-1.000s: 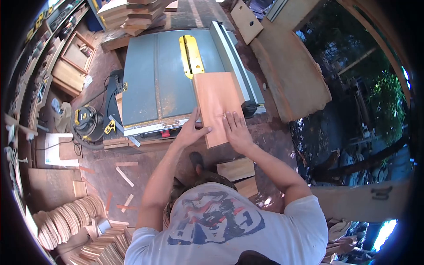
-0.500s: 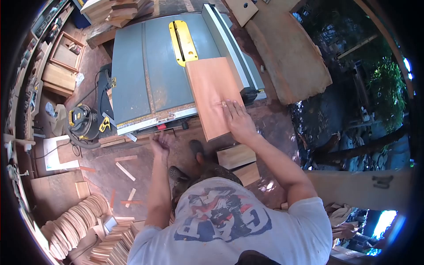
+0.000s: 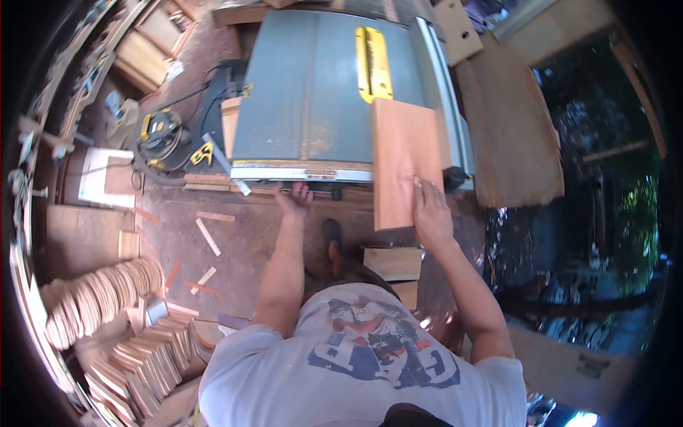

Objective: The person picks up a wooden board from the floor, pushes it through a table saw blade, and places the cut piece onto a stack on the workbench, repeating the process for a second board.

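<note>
A reddish-brown wooden board [image 3: 404, 142] lies at the front of the table saw [image 3: 277, 107], its near end overhanging the front rail. Its far end sits right at the yellow throat plate [image 3: 374, 67], with its right side close along the fence [image 3: 442, 107]. My right hand [image 3: 432, 213] grips the board's right side near the overhanging end, fingers on top and thumb hidden. Under the front rail, my left hand [image 3: 294, 203] is raised with thumb and fingers apart, fingertips right at a small red switch [image 3: 297, 186].
Left of the saw stands a black and yellow shop vacuum [image 3: 162, 132] with its hose. Thin wood offcuts [image 3: 208, 237] lie about the floor. Stacked round wooden pieces [image 3: 107, 295] and thin boards [image 3: 146, 363] stand lower left. A large slab [image 3: 509, 135] is at the right.
My left hand has risen from just below the rail to the red switch, its fingers loosening. The view has turned, shifting the saw rightward; my right hand stays on the board.
</note>
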A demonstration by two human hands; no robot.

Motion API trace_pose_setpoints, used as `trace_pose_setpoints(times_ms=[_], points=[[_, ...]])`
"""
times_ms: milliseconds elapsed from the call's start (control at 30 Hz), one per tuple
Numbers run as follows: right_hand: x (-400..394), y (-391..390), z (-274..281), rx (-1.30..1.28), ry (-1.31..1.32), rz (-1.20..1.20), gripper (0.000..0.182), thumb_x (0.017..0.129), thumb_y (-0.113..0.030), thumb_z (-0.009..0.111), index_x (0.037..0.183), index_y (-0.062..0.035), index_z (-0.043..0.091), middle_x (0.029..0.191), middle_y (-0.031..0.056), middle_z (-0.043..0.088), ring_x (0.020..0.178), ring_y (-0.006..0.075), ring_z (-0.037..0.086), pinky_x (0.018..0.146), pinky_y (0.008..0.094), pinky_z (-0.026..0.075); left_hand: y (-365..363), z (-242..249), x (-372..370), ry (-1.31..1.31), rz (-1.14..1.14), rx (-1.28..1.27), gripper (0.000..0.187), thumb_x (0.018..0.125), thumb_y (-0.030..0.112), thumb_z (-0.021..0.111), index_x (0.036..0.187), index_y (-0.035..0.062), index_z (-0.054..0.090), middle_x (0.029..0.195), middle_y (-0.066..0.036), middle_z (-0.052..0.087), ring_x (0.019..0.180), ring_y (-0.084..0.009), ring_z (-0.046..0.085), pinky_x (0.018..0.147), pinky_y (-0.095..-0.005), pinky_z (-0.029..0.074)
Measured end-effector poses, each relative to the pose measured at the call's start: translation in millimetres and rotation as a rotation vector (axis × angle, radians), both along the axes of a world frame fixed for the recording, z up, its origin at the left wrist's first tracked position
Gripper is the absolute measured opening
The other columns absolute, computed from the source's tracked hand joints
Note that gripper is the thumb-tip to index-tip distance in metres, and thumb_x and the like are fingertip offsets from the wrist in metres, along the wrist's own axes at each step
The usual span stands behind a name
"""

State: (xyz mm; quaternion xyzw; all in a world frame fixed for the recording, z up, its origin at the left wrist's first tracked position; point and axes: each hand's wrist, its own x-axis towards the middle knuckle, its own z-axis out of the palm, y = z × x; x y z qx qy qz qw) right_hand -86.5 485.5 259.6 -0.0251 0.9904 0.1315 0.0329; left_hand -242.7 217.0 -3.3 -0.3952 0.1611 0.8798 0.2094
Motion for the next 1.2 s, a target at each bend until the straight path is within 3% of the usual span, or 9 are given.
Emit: trace_pose_setpoints(times_ms=[133, 200, 233, 267, 400, 467, 567, 800, 1200], points=[[2.2, 1.4, -7.6, 0.055, 0.010, 0.013, 0.093, 0.065, -0.011, 0.080, 0.143, 0.0110, 0.035, 0.147, 0.0301, 0.039, 0.136, 0.0430, 0.043, 0.115, 0.0471, 0.035, 3.3, -3.4, 1.7, 0.101, -0.024, -0.148, 0.072, 0.091, 0.060, 0.049, 0.139, 0.0075, 0.040, 0.138, -0.010, 0.052, 0.133, -0.0261, 0.044, 0.113, -0.0462, 0.028], [3.0, 0.2, -4.6, 0.091, 0.005, 0.015, 0.091, 0.066, -0.012, 0.079, 0.142, 0.0117, 0.036, 0.147, 0.0307, 0.039, 0.135, 0.0433, 0.044, 0.115, 0.0472, 0.036, 3.6, 0.2, 13.9, 0.277, -0.197, -0.364, 0.065, 0.095, 0.049, 0.052, 0.144, 0.0078, 0.039, 0.137, -0.014, 0.056, 0.130, -0.0270, 0.051, 0.106, -0.0417, 0.038], [1.0, -6.1, 5.5, 0.053, 0.019, 0.019, 0.060, 0.083, -0.005, 0.060, 0.138, 0.0124, 0.042, 0.141, 0.0319, 0.045, 0.131, 0.0452, 0.048, 0.111, 0.0510, 0.039, 1.2, -3.0, 18.1, 0.358, -0.311, -0.459, 0.063, 0.095, 0.044, 0.054, 0.145, 0.0068, 0.039, 0.136, -0.015, 0.057, 0.129, -0.0277, 0.052, 0.103, -0.0405, 0.041], [-1.7, -4.7, 8.8, 0.064, 0.019, 0.016, 0.061, 0.083, -0.005, 0.061, 0.138, 0.0124, 0.042, 0.141, 0.0318, 0.045, 0.131, 0.0450, 0.048, 0.111, 0.0507, 0.039, 0.8, -5.8, 22.0, 0.442, -0.415, -0.561, 0.062, 0.096, 0.039, 0.056, 0.145, 0.0059, 0.040, 0.136, -0.015, 0.058, 0.127, -0.0285, 0.054, 0.101, -0.0393, 0.043], [-7.0, -5.2, 7.7, 0.074, 0.020, 0.005, 0.062, 0.083, -0.006, 0.062, 0.139, 0.0115, 0.042, 0.141, 0.0303, 0.046, 0.131, 0.0431, 0.049, 0.111, 0.0499, 0.039, -5.7, 145.4, 95.6, 1.237, -0.615, -1.232, 0.072, 0.084, 0.024, 0.074, 0.143, -0.0028, 0.043, 0.136, -0.023, 0.056, 0.127, -0.0350, 0.053, 0.105, -0.0429, 0.044], [-14.8, -2.8, 6.1, 0.103, 0.007, 0.005, 0.063, 0.083, -0.006, 0.062, 0.140, 0.0110, 0.042, 0.141, 0.0294, 0.046, 0.132, 0.0424, 0.049, 0.111, 0.0499, 0.039, 5.2, 183.9, 105.5, 1.602, -0.645, -1.138, 0.088, 0.079, 0.033, 0.079, 0.145, -0.0078, 0.037, 0.144, -0.027, 0.046, 0.138, -0.0392, 0.041, 0.112, -0.0472, 0.037], [-28.3, 4.6, 2.0, 0.126, 0.037, 0.026, 0.063, 0.083, -0.006, 0.062, 0.140, 0.0105, 0.041, 0.141, 0.0283, 0.047, 0.131, 0.0416, 0.050, 0.111, 0.0493, 0.039, 36.8, 205.0, 95.3, 1.785, -0.620, -1.242, 0.097, 0.078, 0.041, 0.080, 0.148, -0.0071, 0.033, 0.152, -0.025, 0.037, 0.145, -0.0437, 0.028, 0.117, -0.0509, 0.027], [-49.5, 12.5, 0.3, 0.100, 0.033, 0.013, 0.068, 0.080, -0.007, 0.065, 0.141, 0.0109, 0.040, 0.141, 0.0282, 0.046, 0.130, 0.0421, 0.049, 0.111, 0.0502, 0.038, 78.1, 197.8, 43.1, 1.818, -0.861, -1.562, 0.107, 0.077, 0.051, 0.077, 0.148, -0.0104, 0.025, 0.152, -0.026, 0.037, 0.147, -0.0427, 0.024, 0.120, -0.0601, 0.009], [-90.4, 29.7, 44.8, 0.037, -0.210, 0.060, 0.104, 0.060, -0.031, 0.087, 0.142, 0.0094, 0.038, 0.142, 0.0233, 0.044, 0.134, 0.0368, 0.044, 0.116, 0.0525, 0.031, 87.7, 209.9, 6.5, 1.738, -0.933, -1.445, 0.101, 0.079, 0.045, 0.078, 0.146, -0.0103, 0.028, 0.149, -0.026, 0.041, 0.146, -0.0361, 0.029, 0.120, -0.0603, 0.003]])
